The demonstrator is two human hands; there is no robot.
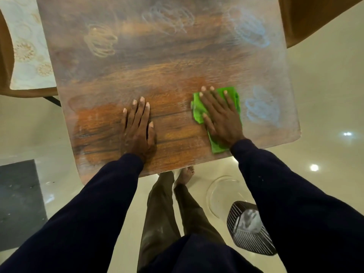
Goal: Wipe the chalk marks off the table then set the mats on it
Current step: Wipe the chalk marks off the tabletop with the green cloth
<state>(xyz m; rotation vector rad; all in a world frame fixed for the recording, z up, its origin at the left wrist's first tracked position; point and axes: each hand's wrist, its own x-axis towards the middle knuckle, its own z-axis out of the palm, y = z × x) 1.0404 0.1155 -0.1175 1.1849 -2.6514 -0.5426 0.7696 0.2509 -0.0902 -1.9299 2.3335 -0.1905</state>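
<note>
Green cloth [197, 110] lies under my right grip [221, 119], fingers straight and pressing it to rub the wooden surface [167, 75]. Flat beside it, my left grip [138, 127] holds nothing, to steady me. Blue chalk marks [262, 109] sit just beside the cloth; a mat [27, 46] waits at left.

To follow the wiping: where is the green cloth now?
Head view: the crumpled green cloth lies on the brown wooden table near its front right edge, under the right hand, just left of a blue chalk scribble.
</note>
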